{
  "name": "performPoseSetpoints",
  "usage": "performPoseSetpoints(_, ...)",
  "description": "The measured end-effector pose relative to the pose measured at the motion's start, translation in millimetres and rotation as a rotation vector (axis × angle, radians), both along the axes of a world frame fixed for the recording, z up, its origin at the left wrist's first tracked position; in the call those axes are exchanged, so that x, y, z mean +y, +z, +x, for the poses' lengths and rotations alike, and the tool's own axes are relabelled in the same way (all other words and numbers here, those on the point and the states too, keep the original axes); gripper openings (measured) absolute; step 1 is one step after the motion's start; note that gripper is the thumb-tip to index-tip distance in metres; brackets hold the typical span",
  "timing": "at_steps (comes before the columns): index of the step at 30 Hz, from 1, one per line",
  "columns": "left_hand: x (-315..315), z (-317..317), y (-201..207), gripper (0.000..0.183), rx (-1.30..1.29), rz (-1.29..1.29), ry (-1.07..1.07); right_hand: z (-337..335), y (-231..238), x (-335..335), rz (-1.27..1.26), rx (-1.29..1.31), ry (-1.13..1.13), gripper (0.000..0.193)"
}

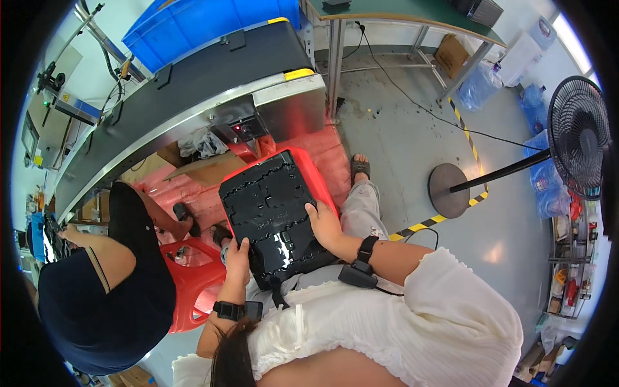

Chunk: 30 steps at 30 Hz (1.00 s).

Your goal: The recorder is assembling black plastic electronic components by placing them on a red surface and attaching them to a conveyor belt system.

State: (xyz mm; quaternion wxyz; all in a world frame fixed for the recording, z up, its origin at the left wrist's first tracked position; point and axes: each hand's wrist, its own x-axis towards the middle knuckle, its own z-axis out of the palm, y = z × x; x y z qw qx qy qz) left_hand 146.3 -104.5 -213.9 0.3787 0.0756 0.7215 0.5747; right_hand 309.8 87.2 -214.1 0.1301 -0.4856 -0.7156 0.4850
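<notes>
A glossy black plastic tray with moulded pockets rests on my lap, tilted away from me. My left hand grips its near left edge. On the right side my right hand clasps the tray's edge. Both wrists carry black bands. Under the tray's far end shows a red plastic crate. A small grey object lies partly hidden beside my left hand.
A co-worker in a dark top sits at my left on a red stool. A long black conveyor runs ahead with a blue bin behind it. A standing fan and yellow-black floor tape are at right.
</notes>
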Motion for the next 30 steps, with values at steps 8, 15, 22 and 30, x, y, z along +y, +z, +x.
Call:
performPoseSetpoints(8, 21, -70, 111, 0.041, 0.672, -0.058, -0.142, -26, 139, 185, 0.857, 0.369, 0.596, 0.024)
performPoseSetpoints(15, 199, -172, 249, 0.037, 1.410, 0.190, -0.335, -148, 273, 303, 0.439, 0.006, 0.092, 0.058)
performPoseSetpoints(22, 339, -256, 202, 0.063, 1.339, -0.302, -0.822, -184, 200, 347, 0.529, 0.120, 0.040, 0.027)
performPoseSetpoints(30, 277, -198, 223, 0.057, 1.545, -0.194, -0.610, -84, 235, 155, -0.122, 0.239, 0.346, 0.024)
